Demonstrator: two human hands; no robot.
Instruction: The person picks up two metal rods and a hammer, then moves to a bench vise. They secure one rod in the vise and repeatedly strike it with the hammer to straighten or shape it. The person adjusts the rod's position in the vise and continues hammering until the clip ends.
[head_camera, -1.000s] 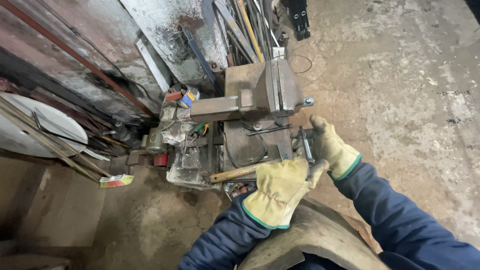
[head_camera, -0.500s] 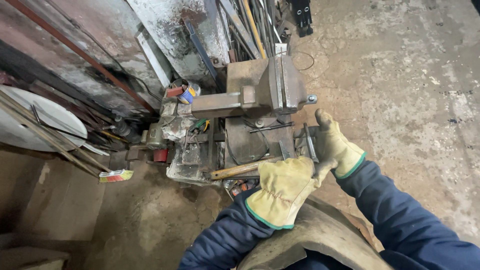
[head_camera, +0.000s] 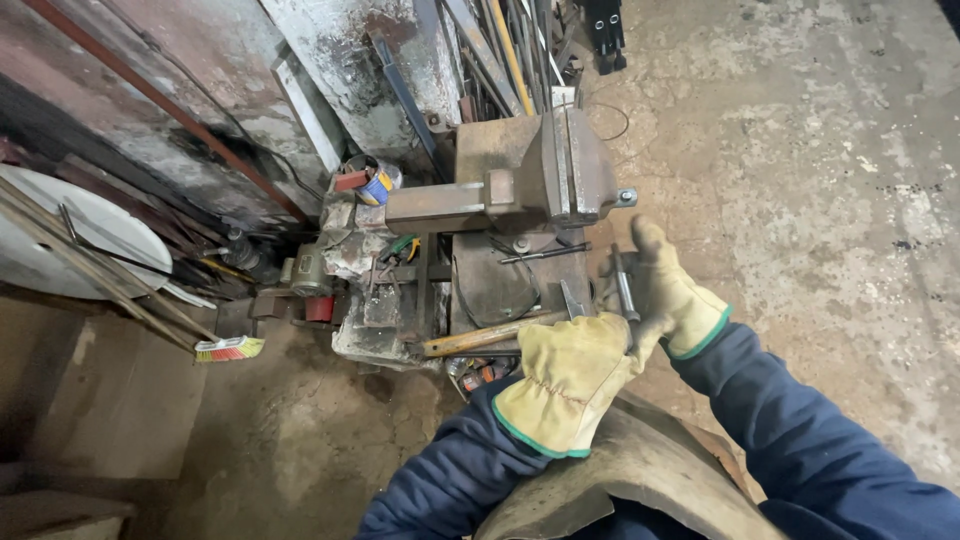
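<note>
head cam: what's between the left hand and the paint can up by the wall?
A wooden-handled hammer lies just past the left hand; beyond it sit cluttered rusty metal parts, then the paint can. Head view.

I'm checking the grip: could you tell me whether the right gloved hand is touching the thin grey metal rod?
Touching: the head view shows the right gloved hand closed around the thin grey metal rod.

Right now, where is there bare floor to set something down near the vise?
Bare concrete floor lies right of the vise, beyond the right hand. Another patch sits below the brush. Crowded: scrap bars behind, clutter left of the vise.
</note>
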